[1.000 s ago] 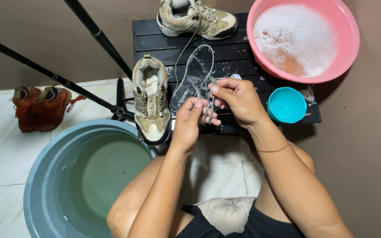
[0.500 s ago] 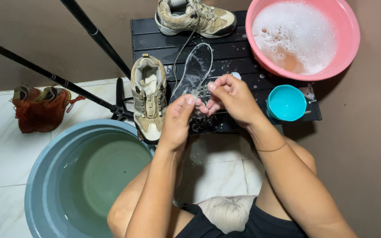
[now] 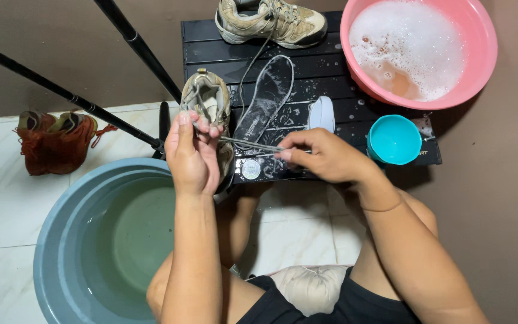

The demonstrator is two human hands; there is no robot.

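A grey shoelace (image 3: 250, 144) is stretched taut between my two hands above a low black slatted table (image 3: 331, 66). My left hand (image 3: 192, 153) pinches one end next to a dirty beige sneaker (image 3: 208, 99) that stands at the table's left edge. My right hand (image 3: 322, 157) pinches the lace further along, over the table's front. A dark insole (image 3: 265, 99) lies on the table behind the lace. A second beige sneaker (image 3: 274, 23) lies at the back of the table.
A pink basin (image 3: 478, 66) of soapy water sits at the table's right. A small teal cup (image 3: 394, 140) and a white brush (image 3: 321, 113) are nearby. A large blue-grey basin (image 3: 61, 240) of water stands on the white tile floor. Black tripod legs (image 3: 133, 42) cross at left, near an orange mesh bag (image 3: 55, 141).
My hands were close together rubbing the bunched lace; now they have drawn apart, left hand going left, and the lace is pulled straight between them.
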